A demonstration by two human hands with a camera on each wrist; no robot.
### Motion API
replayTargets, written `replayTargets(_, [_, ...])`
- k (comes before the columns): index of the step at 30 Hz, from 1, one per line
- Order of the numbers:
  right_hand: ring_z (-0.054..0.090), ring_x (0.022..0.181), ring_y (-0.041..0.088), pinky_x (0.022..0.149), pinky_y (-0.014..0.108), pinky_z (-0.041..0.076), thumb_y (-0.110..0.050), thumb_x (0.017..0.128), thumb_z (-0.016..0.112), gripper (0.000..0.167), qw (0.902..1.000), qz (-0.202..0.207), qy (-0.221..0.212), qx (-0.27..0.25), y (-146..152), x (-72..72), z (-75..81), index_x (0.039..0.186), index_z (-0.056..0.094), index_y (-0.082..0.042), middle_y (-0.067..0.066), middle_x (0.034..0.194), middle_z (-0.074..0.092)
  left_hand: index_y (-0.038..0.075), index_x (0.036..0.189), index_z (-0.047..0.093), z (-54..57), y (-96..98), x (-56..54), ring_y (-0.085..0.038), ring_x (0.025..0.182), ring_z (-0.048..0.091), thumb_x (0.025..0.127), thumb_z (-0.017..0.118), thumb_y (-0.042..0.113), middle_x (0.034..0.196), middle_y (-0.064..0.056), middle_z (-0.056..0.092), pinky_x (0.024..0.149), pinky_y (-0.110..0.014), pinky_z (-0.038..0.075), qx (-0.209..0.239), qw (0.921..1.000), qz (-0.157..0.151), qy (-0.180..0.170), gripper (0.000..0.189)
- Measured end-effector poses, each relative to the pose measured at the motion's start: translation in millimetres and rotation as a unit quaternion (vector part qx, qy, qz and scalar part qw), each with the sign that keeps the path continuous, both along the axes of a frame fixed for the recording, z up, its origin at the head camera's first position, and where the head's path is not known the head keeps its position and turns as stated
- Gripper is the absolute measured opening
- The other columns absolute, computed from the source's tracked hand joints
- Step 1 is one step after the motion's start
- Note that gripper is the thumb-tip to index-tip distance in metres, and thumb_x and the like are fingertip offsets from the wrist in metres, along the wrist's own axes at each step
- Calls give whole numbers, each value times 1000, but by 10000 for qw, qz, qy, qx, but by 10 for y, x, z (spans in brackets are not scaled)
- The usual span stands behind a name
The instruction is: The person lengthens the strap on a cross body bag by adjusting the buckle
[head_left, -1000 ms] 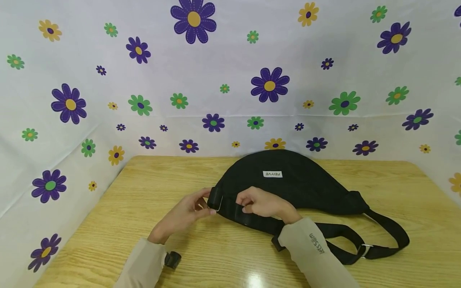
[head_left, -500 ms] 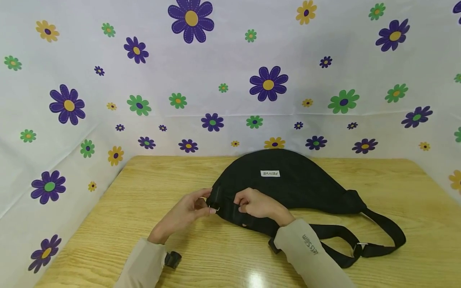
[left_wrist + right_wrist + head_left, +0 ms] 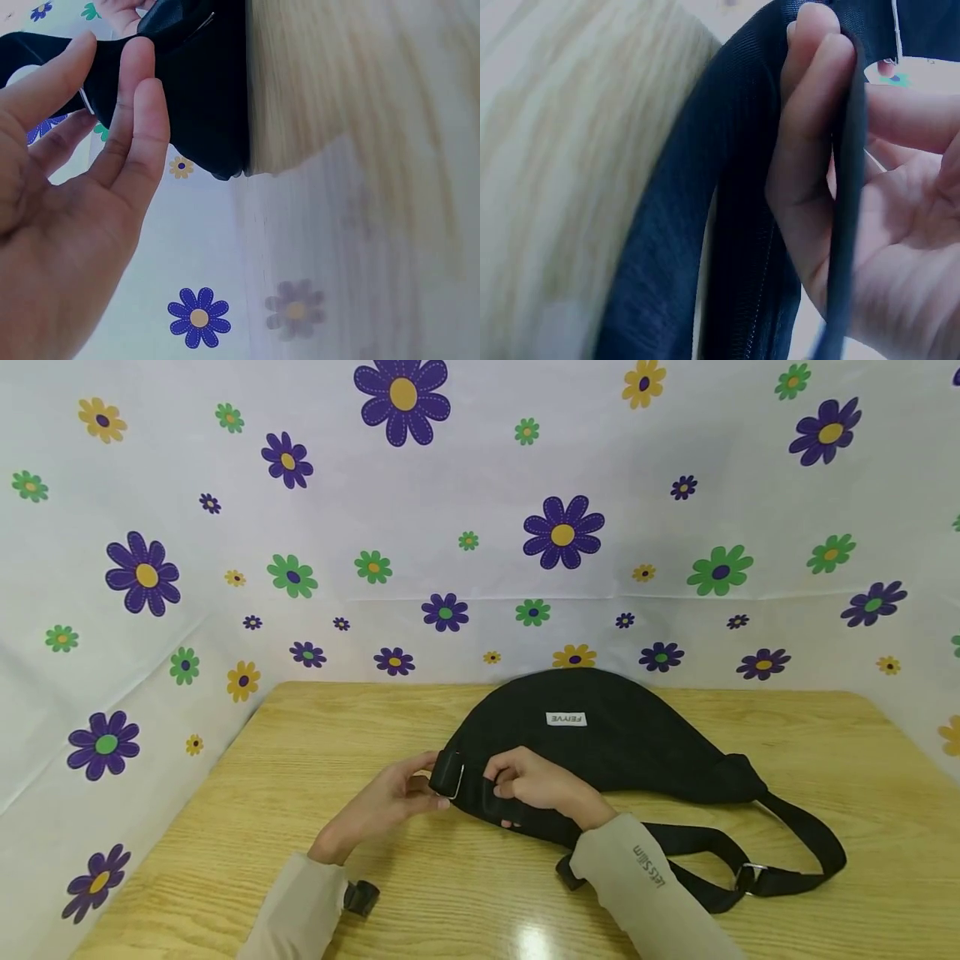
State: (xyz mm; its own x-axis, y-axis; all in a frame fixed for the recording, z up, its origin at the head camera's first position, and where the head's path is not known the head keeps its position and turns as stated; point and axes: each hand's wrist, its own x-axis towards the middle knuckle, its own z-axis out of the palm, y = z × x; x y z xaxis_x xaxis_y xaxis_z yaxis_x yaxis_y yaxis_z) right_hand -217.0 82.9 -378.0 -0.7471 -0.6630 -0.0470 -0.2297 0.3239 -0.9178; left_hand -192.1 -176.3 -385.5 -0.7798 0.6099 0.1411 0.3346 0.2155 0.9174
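At the left end of the black bag (image 3: pixel 600 743), my left hand (image 3: pixel 382 804) pinches strap (image 3: pixel 446 772) beside a buckle (image 3: pixel 458 778); my right hand (image 3: pixel 542 782) grips strap.

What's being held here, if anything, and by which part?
The bag: the left hand grips its buckle end, and the right hand pinches its strap near that end.

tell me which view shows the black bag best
The head view: it shows the black bag nearly whole, white label included. The left wrist view catches only part, by the left hand; the right wrist view, just close-up black strips.
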Motion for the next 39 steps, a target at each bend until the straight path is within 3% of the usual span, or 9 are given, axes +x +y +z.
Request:
replayTargets(4, [42, 68, 14, 73, 30, 41, 15, 94, 49, 17, 9995, 73, 155, 281, -31, 14, 6, 94, 62, 5, 2, 74, 48, -10, 145, 44, 8, 20, -1, -40, 99, 69, 98, 63, -3, 131, -26, 58, 84, -30, 55, -33, 9999, -100, 97, 51])
replayTargets(8, [49, 79, 16, 77, 31, 44, 15, 94, 48, 25, 9988, -77, 132, 470, -55, 24, -3, 109, 65, 6, 9, 96, 60, -9, 144, 45, 10, 40, 4, -42, 98, 69, 98, 62, -4, 128, -25, 59, 84, -30, 55, 17, 9998, -185, 73, 49])
replayTargets(11, [58, 89, 21, 80, 35, 52, 14, 96, 49, 24, 9994, -112, -332, 60, -83, 38, -5, 115, 63, 10, 15, 109, 61, -10, 143, 46, 7, 57, 13, -40, 100, 69, 99, 62, -4, 127, -25, 60, 86, -31, 55, 17, 9998, -185, -58, 47])
replayTargets(15, [66, 78, 25, 75, 41, 57, 10, 99, 50, 13, 9939, -83, -824, -733, -129, 62, -6, 108, 58, 11, 10, 87, 60, -11, 141, 46, 2, 85, 21, -39, 101, 69, 100, 61, -2, 124, -24, 62, 88, -33, 55, -4, 9995, -221, -236, 45])
replayTargets(20, [67, 75, 22, 77, 38, 56, 5, 101, 51, 4, 9936, -62, -627, -933, -120, 58, 11, 100, 53, 2, 5, 77, 57, -10, 144, 44, 11, 97, 28, -38, 100, 69, 100, 61, -1, 123, -23, 62, 87, -33, 55, -61, 9996, -162, -231, 47])
replayTargets(25, [53, 74, 15, 70, 27, 46, 7, 98, 55, 25, 9980, 324, -451, -316, 47, 2, 56, 123, 59, 8, 7, 94, 60, -8, 151, 37, 19, 88, 32, -36, 97, 69, 102, 59, 1, 124, -22, 62, 86, -31, 54, -122, 9997, -77, -190, 54])
replayTargets(30, [48, 77, 16, 74, 27, 43, 10, 95, 57, 33, 9984, 486, -288, -83, 166, -35, 91, 127, 58, 12, 3, 84, 55, -8, 148, 40, 29, 89, 25, -38, 92, 70, 103, 59, 3, 113, -20, 66, 86, -31, 53, -155, 9998, 52, -83, 50])
replayTargets(33, [49, 74, 16, 73, 28, 42, 9, 96, 57, 13, 9991, 244, -207, -273, 126, -31, 81, 109, 59, 10, 1, 74, 53, -7, 145, 45, 47, 119, 9, -36, 91, 70, 101, 62, 4, 117, -19, 64, 84, -28, 51, -122, 9996, 177, -158, 49])
replayTargets(39, [63, 86, 15, 79, 29, 50, 8, 96, 58, 20, 9977, -311, -61, -595, 70, -21, 35, 115, 59, 12, 10, 95, 70, -11, 145, 43, 94, 182, -31, -26, 95, 71, 96, 66, -4, 131, -25, 54, 84, -25, 52, -55, 9988, 317, -375, 54])
